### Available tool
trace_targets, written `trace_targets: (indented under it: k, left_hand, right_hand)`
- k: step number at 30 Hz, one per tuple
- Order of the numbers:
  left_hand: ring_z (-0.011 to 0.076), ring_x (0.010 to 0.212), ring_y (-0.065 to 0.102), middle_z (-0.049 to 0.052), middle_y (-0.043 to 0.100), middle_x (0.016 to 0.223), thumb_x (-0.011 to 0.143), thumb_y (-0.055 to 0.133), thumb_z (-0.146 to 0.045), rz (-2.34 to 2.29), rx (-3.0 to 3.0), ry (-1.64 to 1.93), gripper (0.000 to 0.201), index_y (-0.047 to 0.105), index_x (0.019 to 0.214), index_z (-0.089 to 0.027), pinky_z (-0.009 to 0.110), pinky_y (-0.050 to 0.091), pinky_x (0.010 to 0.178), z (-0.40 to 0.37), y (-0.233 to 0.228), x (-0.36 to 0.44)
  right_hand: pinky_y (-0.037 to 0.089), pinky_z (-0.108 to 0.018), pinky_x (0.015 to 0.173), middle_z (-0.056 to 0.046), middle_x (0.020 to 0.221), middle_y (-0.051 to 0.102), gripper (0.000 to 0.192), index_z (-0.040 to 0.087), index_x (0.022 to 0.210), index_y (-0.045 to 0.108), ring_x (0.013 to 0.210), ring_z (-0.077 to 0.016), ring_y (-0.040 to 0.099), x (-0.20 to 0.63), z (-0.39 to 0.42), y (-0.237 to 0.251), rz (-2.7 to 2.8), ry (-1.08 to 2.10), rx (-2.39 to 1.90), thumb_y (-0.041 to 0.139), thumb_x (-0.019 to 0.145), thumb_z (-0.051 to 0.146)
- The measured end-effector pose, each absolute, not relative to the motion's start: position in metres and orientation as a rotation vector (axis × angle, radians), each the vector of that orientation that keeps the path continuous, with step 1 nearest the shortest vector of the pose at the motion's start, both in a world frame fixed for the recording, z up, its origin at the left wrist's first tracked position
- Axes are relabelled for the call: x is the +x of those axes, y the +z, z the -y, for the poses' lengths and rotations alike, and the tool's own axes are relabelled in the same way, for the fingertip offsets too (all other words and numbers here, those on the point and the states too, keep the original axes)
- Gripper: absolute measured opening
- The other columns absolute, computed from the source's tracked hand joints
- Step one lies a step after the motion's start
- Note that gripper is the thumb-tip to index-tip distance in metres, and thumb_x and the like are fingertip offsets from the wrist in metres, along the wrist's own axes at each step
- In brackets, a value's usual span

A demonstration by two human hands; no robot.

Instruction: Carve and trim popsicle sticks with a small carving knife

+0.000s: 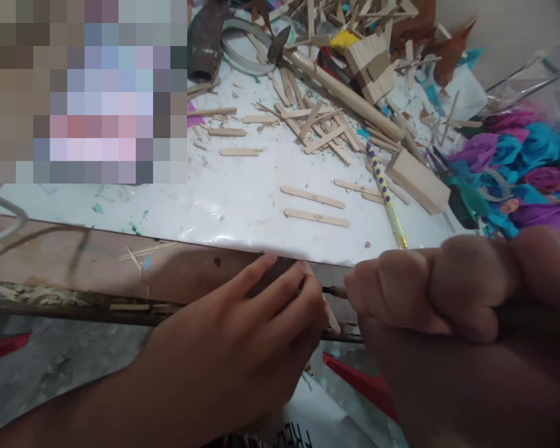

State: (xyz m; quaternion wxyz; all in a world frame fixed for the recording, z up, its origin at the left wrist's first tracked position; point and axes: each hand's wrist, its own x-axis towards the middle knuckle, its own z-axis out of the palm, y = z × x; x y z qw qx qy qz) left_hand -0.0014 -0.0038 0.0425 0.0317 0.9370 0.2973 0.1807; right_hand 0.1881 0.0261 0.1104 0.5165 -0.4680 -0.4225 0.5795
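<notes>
My left hand [256, 330] pinches a thin wooden craft stick [330, 314] at the near edge of the table [182, 267]. My right hand [452, 305] is a fist closed on a dark slim tool [335, 290]. The tool's tip meets the stick between the two hands. Most of the stick is hidden by my left fingers. Two more flat sticks [316, 216] lie side by side on the white sheet [224, 193] just beyond my hands.
A yellow pencil with purple dots [386, 198] and a wooden block [417, 181] lie right of the sticks. Behind is a heap of stick offcuts [317, 124], a long dowel [345, 93] and a hammer. Purple and blue paper flowers [518, 155] fill the right edge.
</notes>
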Motion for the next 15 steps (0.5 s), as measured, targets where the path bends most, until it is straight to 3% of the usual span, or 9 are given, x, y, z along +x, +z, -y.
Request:
trace_targets:
  k: [5, 11, 15]
  left_hand:
    - [0.0313, 0.136, 0.058, 0.014, 0.063, 0.146, 0.110, 0.048, -0.025, -0.895, 2.897, 0.561, 0.039, 0.065, 0.143, -0.012, 0.052, 0.050, 0.117, 0.004, 0.043, -0.003]
    - [0.0315, 0.140, 0.054, 0.013, 0.061, 0.148, 0.111, 0.045, -0.024, -0.887, 2.893, 0.513, 0.041, 0.062, 0.146, -0.013, 0.053, 0.049, 0.118, 0.002, 0.043, -0.001]
    - [0.0300, 0.137, 0.058, 0.011, 0.064, 0.146, 0.111, 0.042, -0.022, -0.892, 2.879, 0.500, 0.042, 0.064, 0.146, -0.015, 0.051, 0.051, 0.117, 0.002, 0.044, -0.001]
  right_hand:
    - [0.034, -0.027, 0.041, 0.005, 0.045, 0.030, 0.056, 0.020, 0.051, 0.040, 0.039, -0.0096, 0.030, 0.189, -0.048, 0.104, 0.937, 1.430, -1.099, 0.064, 0.098, 0.038]
    - [0.052, -0.034, 0.059, -0.002, 0.056, 0.051, 0.046, 0.019, 0.056, 0.061, 0.057, -0.0179, 0.054, 0.201, -0.058, 0.105, 1.082, 1.216, -1.194, 0.060, 0.100, 0.031]
    - [0.054, -0.034, 0.066, -0.001, 0.065, 0.056, 0.042, 0.019, 0.065, 0.067, 0.065, -0.0180, 0.061, 0.211, -0.055, 0.104, 1.211, 1.024, -1.258, 0.055, 0.105, 0.018]
